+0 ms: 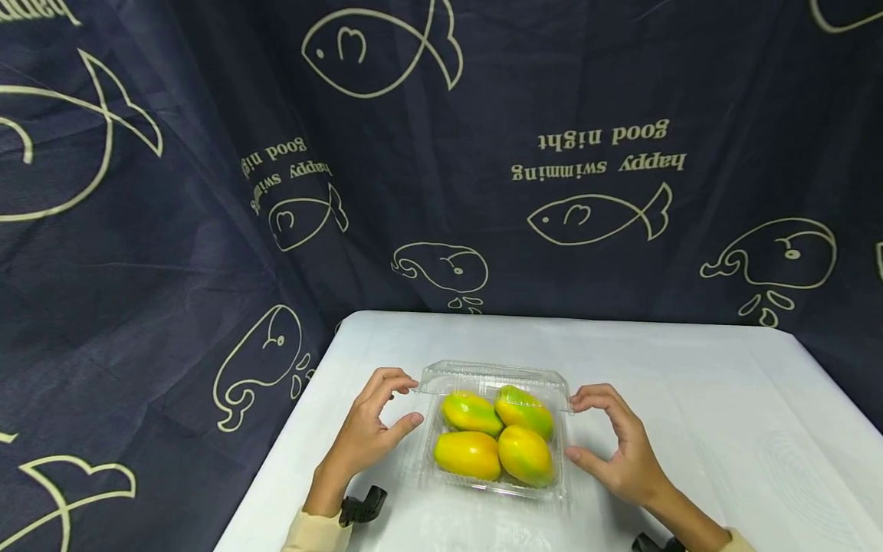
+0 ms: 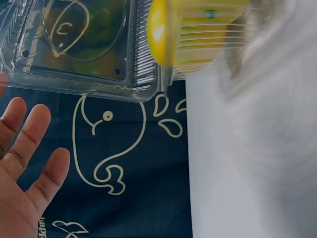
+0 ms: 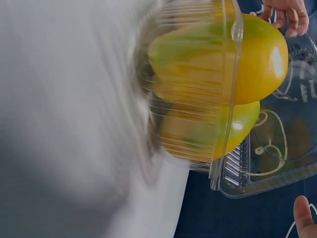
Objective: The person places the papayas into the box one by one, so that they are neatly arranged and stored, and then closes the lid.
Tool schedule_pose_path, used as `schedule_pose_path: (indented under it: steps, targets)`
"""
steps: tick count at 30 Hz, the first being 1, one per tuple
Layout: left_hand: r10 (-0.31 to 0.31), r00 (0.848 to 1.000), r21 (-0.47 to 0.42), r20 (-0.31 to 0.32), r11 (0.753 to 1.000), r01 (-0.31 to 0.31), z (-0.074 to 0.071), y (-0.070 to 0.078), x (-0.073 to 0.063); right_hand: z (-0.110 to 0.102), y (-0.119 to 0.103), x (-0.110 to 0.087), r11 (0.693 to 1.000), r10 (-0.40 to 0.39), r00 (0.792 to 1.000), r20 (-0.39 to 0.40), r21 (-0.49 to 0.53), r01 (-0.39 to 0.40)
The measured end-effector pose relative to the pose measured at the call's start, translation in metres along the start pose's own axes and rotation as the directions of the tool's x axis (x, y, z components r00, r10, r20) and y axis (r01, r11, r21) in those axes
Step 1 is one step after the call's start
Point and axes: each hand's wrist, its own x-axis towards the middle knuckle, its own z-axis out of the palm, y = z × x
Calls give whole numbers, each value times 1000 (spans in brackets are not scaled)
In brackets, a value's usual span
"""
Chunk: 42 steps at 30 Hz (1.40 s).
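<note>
A clear plastic clamshell box [image 1: 497,491] stands on the table with several yellow-green mangoes [image 1: 467,455] inside. Its hinged lid [image 1: 493,374] is raised at the far side, tilted up from the base. My left hand [image 1: 369,429] is at the lid's left corner, fingers bent loosely and thumb spread away; the fingertips look to be at the lid's edge. On the other side my right hand [image 1: 621,452] has its fingertips at the lid's right corner, its thumb apart near the box's side. In the right wrist view only a thumb [image 3: 303,218] of that hand shows.
The box rests on a white-covered table [image 1: 690,399]. Behind and to the left hangs a dark blue cloth [image 1: 483,192] printed with fish and whales. Black wrist straps [image 1: 363,506] are on both arms.
</note>
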Motion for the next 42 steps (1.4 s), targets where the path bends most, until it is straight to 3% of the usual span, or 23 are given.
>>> schedule_pose_path:
  steps: [7, 26, 42]
  targets:
    - [34, 999, -51, 6, 998, -34, 3, -2, -12, -1, -2, -9, 999, 22, 1000, 14, -27, -22]
    - [37, 999, -110, 6, 993, -36, 14, -2, -39, 0, -7, -35, 997, 55, 998, 23, -56, -54]
    - [-27, 997, -80, 68, 996, 32, 17, 1, -58, 7, -18, -57, 974, 176, 984, 18, -147, -171]
